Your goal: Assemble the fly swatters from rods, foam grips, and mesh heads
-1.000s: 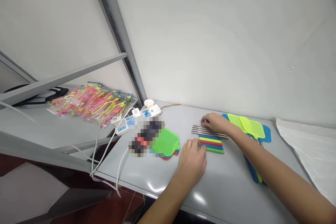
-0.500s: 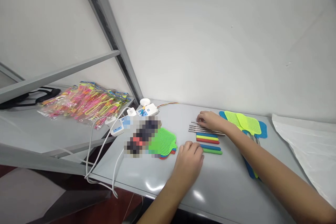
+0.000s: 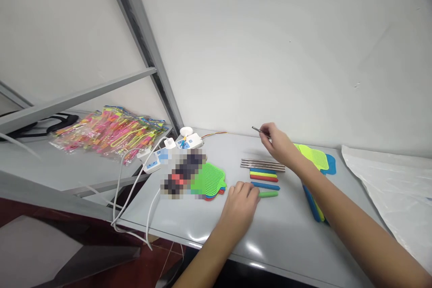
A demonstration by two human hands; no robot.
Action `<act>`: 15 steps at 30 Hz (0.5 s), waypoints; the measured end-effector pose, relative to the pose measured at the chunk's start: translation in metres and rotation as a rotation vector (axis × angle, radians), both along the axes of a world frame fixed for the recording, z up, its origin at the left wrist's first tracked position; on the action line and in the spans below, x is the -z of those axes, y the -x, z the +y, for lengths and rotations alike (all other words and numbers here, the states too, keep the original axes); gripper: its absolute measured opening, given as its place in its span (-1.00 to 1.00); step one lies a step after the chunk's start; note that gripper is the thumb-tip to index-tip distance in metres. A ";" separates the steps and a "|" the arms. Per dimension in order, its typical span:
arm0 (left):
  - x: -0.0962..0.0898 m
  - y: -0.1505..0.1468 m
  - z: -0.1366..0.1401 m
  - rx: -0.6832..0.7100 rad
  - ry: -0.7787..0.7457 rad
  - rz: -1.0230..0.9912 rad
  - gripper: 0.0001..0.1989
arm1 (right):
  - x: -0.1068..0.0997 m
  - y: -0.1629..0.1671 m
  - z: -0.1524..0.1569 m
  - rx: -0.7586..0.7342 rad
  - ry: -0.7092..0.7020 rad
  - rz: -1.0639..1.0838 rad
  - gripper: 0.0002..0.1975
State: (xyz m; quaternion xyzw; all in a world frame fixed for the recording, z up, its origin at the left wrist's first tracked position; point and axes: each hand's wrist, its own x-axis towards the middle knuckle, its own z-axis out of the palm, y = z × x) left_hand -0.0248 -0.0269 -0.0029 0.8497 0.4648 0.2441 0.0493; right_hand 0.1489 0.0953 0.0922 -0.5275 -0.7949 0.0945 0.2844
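Observation:
My right hand (image 3: 275, 141) is raised above the table, its fingers closed on a thin metal rod (image 3: 256, 129) whose end pokes out to the left. Below it, several more metal rods (image 3: 259, 164) lie side by side. My left hand (image 3: 242, 198) rests low at the table, fingers closed around one end of a green plastic handle (image 3: 269, 194). Just beyond that lies a blue handle (image 3: 266, 186). Yellow (image 3: 263, 174) and red (image 3: 265, 179) handles, with another blue one, sit against the rods. Green mesh fly swatter heads (image 3: 215, 180) are stacked left of my left hand.
Fly swatters (image 3: 313, 157) with yellow and blue heads lie at the right, partly behind my right arm. White plastic sheeting (image 3: 374, 180) covers the far right. Power strips (image 3: 189, 141) with white cables stand at the back left. Packets of colourful items (image 3: 114, 132) fill the side shelf.
My right hand has lifted a metal rod up from the row. The green handle, held in my left hand, has tilted and moved apart from the blue one.

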 end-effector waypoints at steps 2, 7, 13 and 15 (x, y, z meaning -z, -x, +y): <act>-0.008 0.005 -0.007 0.038 0.041 -0.160 -0.88 | -0.012 0.000 -0.018 0.007 -0.099 0.197 -0.87; -0.018 0.021 -0.023 0.018 0.064 -0.529 -0.94 | -0.022 0.006 -0.066 -0.045 -0.144 0.918 -0.87; -0.011 0.024 -0.025 0.056 0.103 -0.633 -0.96 | 0.005 0.016 -0.090 -0.074 0.189 1.432 -0.69; -0.009 0.023 -0.025 0.081 0.166 -0.630 -0.95 | 0.019 0.020 -0.090 -0.067 0.219 1.445 -0.63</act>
